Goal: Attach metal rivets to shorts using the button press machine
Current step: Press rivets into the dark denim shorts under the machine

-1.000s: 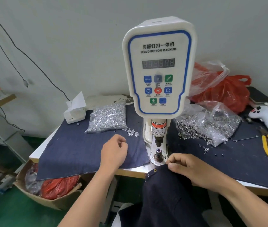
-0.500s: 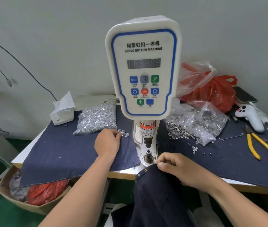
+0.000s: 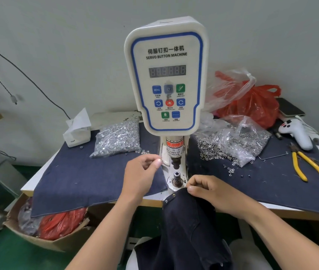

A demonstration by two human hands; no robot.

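The white servo button machine (image 3: 166, 75) stands at the middle of the table, its lower die (image 3: 176, 177) bare under the punch (image 3: 174, 162). Dark navy shorts (image 3: 190, 227) hang over the table's front edge, with two rivets showing near the corner. My right hand (image 3: 207, 190) pinches the shorts' top edge just right of the die. My left hand (image 3: 143, 170) hovers left of the punch, thumb and forefinger pinched together on something small that I cannot make out. A clear bag of silver rivets (image 3: 117, 139) lies behind my left hand.
A second open bag of ring-shaped rivet parts (image 3: 236, 145) spills at the right, with loose pieces on the denim cloth (image 3: 76, 176). Yellow pliers (image 3: 308, 166), a white controller (image 3: 297, 133), a red plastic bag (image 3: 252, 106) and a tissue box (image 3: 76, 129) sit around. A cardboard box (image 3: 43, 228) stands below left.
My left hand pulled back from the loose rivets by the bag and moved right toward the punch, fingers pinched. My right hand kept its hold on the shorts.
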